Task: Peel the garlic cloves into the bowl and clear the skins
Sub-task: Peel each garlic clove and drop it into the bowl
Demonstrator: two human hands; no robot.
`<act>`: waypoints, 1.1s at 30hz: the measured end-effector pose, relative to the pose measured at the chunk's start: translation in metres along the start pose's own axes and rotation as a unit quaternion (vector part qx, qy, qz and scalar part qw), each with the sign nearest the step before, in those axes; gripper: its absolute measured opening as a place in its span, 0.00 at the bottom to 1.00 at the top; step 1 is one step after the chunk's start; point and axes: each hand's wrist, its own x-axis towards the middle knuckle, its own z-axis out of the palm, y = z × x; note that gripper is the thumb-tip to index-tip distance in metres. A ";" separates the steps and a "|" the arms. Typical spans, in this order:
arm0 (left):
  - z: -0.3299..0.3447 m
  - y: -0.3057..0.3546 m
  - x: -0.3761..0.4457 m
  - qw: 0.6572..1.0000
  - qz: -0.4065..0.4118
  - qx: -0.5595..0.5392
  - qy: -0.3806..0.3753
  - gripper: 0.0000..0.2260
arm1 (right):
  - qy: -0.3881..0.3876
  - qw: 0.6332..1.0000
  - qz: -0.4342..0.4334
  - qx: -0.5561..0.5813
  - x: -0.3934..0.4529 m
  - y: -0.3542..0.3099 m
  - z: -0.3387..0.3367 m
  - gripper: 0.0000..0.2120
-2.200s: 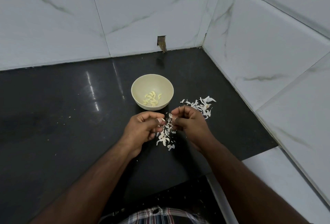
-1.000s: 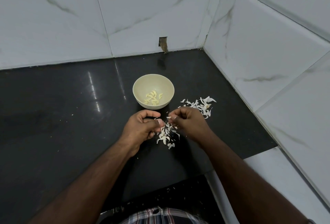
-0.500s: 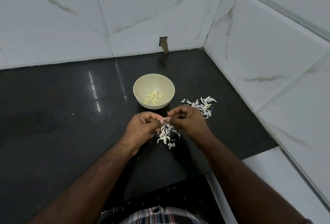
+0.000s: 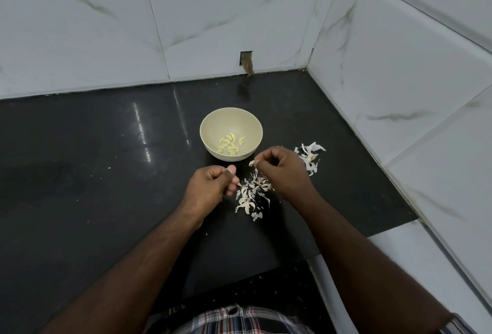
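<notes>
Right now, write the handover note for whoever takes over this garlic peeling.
Left hand: fingers curled, seems to grip a clove, mostly hidden.
Right hand: pinches a scrap of skin, pulled away from the left.
Bowl: on the black counter, peeled cloves inside.
Skins: one pile between the hands, another right of the bowl.
Left: finish this clove, drop it in, clear both piles.

Hands now apart, right hand (image 4: pixel 282 171) with pulled-off skin (image 4: pixel 251 163).
</notes>
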 end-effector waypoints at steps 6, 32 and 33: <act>-0.007 -0.010 0.004 0.973 0.082 0.212 -0.036 0.09 | 0.042 0.993 -0.054 -0.093 0.025 -0.016 0.004 0.03; 0.006 -0.022 0.002 0.896 0.144 0.410 -0.092 0.03 | -0.110 0.991 0.028 -0.070 -0.020 0.039 -0.002 0.06; 0.005 -0.021 0.002 0.901 0.144 0.400 -0.087 0.02 | -0.113 0.991 0.027 -0.063 -0.022 0.039 -0.001 0.07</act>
